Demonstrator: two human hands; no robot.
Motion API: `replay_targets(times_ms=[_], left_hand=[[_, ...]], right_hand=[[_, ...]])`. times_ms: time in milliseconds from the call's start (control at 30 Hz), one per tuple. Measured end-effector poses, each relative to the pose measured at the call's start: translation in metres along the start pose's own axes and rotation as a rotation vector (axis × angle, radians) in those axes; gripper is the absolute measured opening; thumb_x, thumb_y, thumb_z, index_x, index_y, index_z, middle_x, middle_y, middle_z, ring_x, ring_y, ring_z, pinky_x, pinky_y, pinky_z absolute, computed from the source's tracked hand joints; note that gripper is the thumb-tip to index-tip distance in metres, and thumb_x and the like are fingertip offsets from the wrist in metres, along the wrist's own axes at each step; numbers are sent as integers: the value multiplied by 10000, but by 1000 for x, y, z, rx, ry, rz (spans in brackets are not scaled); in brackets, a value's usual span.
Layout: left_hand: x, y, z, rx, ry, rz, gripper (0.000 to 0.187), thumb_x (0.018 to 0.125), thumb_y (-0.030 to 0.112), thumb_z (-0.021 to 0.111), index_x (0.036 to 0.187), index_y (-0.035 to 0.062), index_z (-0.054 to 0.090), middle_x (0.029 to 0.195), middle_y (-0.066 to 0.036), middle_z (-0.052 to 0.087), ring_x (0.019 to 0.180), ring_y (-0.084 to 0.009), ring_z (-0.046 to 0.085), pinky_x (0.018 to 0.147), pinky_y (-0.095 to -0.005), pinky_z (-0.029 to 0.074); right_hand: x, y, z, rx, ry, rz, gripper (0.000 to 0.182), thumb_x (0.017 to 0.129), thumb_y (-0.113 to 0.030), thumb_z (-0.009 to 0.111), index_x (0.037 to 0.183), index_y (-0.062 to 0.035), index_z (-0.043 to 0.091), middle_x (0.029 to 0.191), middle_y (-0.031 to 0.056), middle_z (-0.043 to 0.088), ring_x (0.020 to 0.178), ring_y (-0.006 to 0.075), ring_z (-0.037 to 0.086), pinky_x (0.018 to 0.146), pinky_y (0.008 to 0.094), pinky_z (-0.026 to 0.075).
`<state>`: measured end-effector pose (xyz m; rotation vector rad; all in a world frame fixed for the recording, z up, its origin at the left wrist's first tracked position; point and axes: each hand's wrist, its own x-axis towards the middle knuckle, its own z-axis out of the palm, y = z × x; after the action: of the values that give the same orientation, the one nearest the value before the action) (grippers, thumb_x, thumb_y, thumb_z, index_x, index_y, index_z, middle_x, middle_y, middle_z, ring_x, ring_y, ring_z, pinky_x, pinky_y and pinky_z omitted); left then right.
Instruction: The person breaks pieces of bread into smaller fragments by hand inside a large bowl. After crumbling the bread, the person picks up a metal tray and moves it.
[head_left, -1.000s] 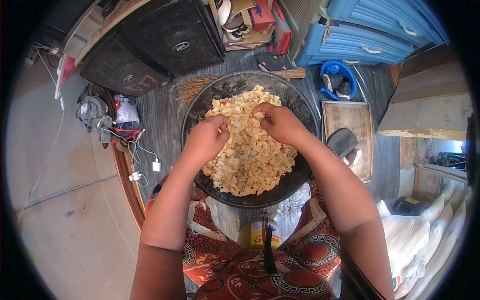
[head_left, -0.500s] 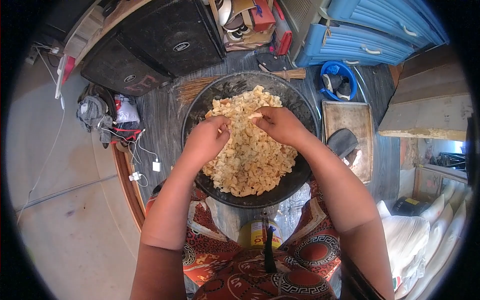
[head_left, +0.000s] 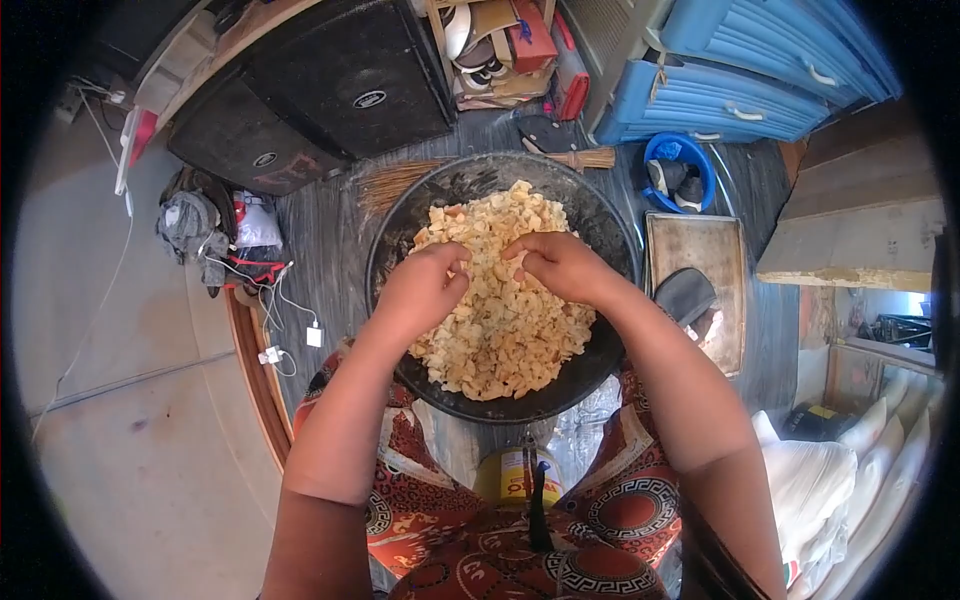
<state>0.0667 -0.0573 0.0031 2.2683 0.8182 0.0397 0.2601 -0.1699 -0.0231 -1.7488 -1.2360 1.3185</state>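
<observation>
A wide black basin (head_left: 610,345) stands on the floor before my knees, with a heap of pale, torn bread-like pieces (head_left: 500,340) in it. Over the upper left of the heap is my left hand (head_left: 430,282), its thumb and fingers pinched together on something too small to make out. My right hand (head_left: 560,266) is over the upper right, also pinched, and what it may hold between thumb and fingertips is hidden. A small gap lies between the two hands.
Behind the basin are a straw broom (head_left: 395,182) and black speakers (head_left: 350,100). To the right are a blue bucket (head_left: 712,180) with shoes and a metal tray (head_left: 735,290). White cables (head_left: 285,300) lie at left. A yellow-labelled container (head_left: 515,475) stands between my knees.
My right hand has moved slightly down, and its fingertips have closed in; the pale piece seen at them before is no longer distinct. The view has shifted a little.
</observation>
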Motion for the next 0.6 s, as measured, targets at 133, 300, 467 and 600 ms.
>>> replay_targets(times_ms=[133, 300, 467, 600], left_hand=[[-1, 6, 2, -67, -43, 14, 270, 799, 146, 638, 1025, 6, 592, 845, -124, 625, 744, -236, 603, 690, -326, 479], [-1, 20, 2, -237, -65, 35, 297, 802, 194, 650, 1020, 3, 584, 853, -128, 626, 724, -210, 599, 674, -314, 482], [0, 16, 4, -429, -60, -9, 272, 819, 155, 647, 1024, -9, 573, 814, -91, 623, 711, -148, 583, 656, -281, 475], [1, 11, 4, -435, -7, -25, 250, 813, 103, 631, 1028, -10, 572, 812, -82, 628, 729, -146, 589, 673, -275, 476]], right_hand=[[9, 19, 11, 124, 36, -41, 220, 822, -130, 540, 1004, -41, 627, 820, 123, 648, 770, 188, 618, 698, 308, 473], [5, 3, 14, 167, -30, -247, 218, 795, -53, 575, 1007, -47, 628, 758, 67, 605, 668, 125, 561, 625, 282, 451], [-1, -16, 10, 357, -143, -70, 296, 796, 25, 509, 1072, -29, 601, 821, 38, 608, 711, 98, 557, 654, 246, 467], [-3, -21, 11, 479, -165, -82, 409, 756, 93, 433, 1133, -6, 557, 844, 34, 604, 710, 102, 561, 687, 244, 482]])
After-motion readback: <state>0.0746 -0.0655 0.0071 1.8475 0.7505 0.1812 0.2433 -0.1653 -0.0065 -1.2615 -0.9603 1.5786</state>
